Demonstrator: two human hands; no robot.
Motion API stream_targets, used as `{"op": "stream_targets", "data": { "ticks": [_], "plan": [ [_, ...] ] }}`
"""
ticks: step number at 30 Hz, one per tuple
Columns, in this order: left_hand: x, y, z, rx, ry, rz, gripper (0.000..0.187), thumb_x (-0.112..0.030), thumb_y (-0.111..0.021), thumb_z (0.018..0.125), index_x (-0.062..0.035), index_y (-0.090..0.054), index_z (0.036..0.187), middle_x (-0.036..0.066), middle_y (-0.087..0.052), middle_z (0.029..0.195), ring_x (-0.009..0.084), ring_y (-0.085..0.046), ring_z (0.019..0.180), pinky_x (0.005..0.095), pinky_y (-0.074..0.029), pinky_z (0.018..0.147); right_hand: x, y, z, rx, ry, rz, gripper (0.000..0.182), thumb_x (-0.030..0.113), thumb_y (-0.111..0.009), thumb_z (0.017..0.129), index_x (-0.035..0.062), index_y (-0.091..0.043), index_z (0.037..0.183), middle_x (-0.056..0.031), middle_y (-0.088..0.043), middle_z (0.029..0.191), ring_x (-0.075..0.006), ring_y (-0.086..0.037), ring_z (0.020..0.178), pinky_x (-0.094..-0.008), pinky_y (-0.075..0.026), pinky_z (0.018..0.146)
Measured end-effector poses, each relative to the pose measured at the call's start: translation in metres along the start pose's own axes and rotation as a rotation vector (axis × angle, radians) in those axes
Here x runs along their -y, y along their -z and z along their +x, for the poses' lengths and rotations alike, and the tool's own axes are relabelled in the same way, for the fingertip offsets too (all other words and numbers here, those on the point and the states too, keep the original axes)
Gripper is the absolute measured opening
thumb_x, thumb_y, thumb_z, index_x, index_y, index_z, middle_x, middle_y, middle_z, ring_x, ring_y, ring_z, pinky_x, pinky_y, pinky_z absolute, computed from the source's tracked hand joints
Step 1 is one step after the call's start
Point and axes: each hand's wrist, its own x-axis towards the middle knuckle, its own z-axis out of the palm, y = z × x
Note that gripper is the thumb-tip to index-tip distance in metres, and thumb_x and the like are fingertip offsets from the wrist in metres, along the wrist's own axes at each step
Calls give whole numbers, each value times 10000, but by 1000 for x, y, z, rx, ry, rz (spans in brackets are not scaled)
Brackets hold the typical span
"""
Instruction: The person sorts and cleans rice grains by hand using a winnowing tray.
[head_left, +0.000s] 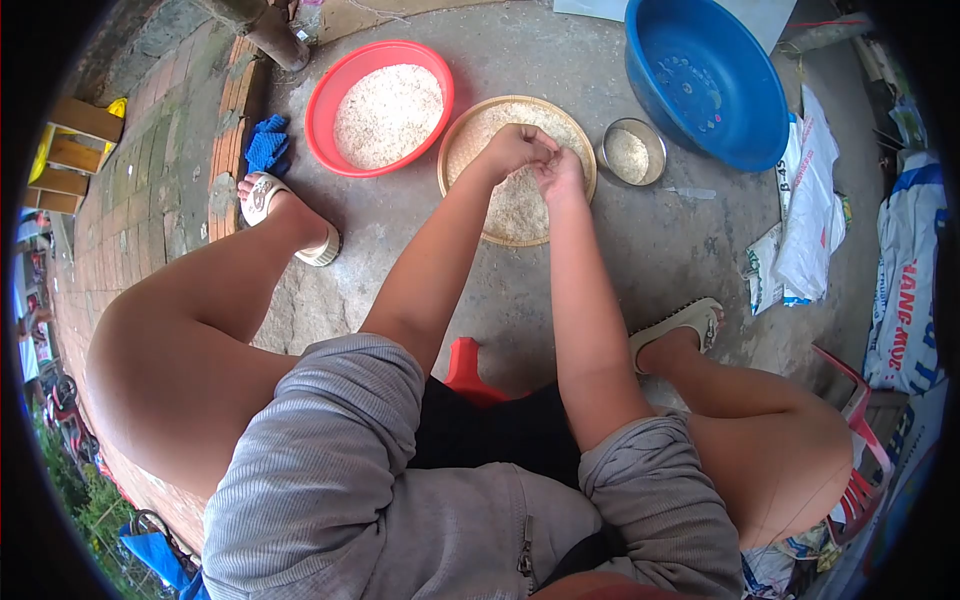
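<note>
Both my hands meet above a round woven tray (452,205) spread with pale grains that look like rice (515,205). My left hand (518,150) bends inward, its fingers pinched together near the fingertips of the other hand. My right hand (561,176) is turned partly palm up, with its fingers curled in. Whatever lies between the fingers is too small to make out. Left of the tray stands a red basin (318,120) holding more white grains. A small metal bowl (655,172), partly filled with grains, sits to the right.
A large blue basin (745,135) stands at the back right, with some residue inside. White printed sacks (810,200) lie along the right side. A blue cloth (266,145) rests by the brick edge at left. A red stool (465,370) shows between my legs.
</note>
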Motion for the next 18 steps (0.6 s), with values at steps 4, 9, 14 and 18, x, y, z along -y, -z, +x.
{"op": "stream_targets", "data": {
  "ticks": [4, 9, 14, 18],
  "plan": [
    [-5, -5, 11, 28, -80, -28, 194, -9, -622, 729, 8, -639, 922, 85, -651, 812, 142, -614, 720, 271, -496, 662, 1, 0, 4, 108, -13, 376, 287, 183, -372, 910, -41, -520, 1010, -137, -547, 988, -207, -547, 825, -282, -491, 786],
    [19, -2, 6, -381, -152, 473, 161, -108, -645, 731, -24, -652, 867, 134, -639, 803, 206, -626, 744, 304, -497, 686, 10, -1, -1, -72, -69, 399, 281, 192, -353, 915, -28, -523, 955, -116, -532, 951, -206, -542, 828, -307, -490, 795],
    [53, -13, -8, -403, -265, 827, 222, -151, -682, 662, -39, -658, 853, 156, -622, 823, 278, -626, 766, 349, -500, 705, 11, 3, 3, -82, -47, 399, 268, 91, -350, 900, -69, -517, 1036, -142, -545, 972, -238, -566, 888, -350, -499, 853],
    [45, -9, -6, -291, -178, 614, 187, -118, -696, 671, -45, -669, 841, 140, -646, 772, 204, -628, 681, 310, -500, 634, 9, 2, 4, -114, -24, 356, 287, 98, -338, 904, -75, -514, 1052, -141, -547, 969, -241, -565, 895, -348, -495, 860]
  ]
}}
